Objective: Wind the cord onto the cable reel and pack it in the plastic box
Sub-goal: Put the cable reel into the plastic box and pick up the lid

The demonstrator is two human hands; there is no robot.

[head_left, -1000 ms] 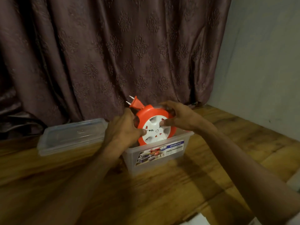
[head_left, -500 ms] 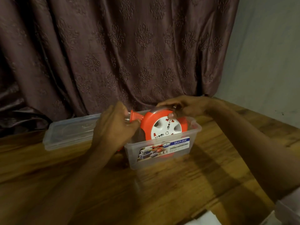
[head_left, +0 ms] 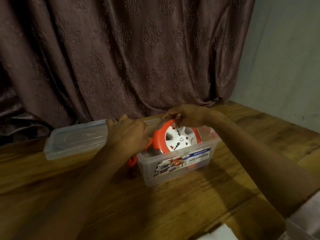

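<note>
Both hands work at the plastic box (head_left: 176,163): right hand (head_left: 187,116) grips the cable reel (head_left: 178,135) standing tilted inside; left hand (head_left: 128,134) seems to clutch the orange plug end at the box's left wall. Ease it flat, cord tucked.

head view | forward-down over table (head_left: 155,205) | close | curtain (head_left: 121,58) behind

left hand (head_left: 127,134) hides plug, reel (head_left: 180,137) base behind label

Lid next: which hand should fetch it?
Probably left. The left hand is beside the lid lying left of the plastic box; the right hand grips the cable reel top.
</note>
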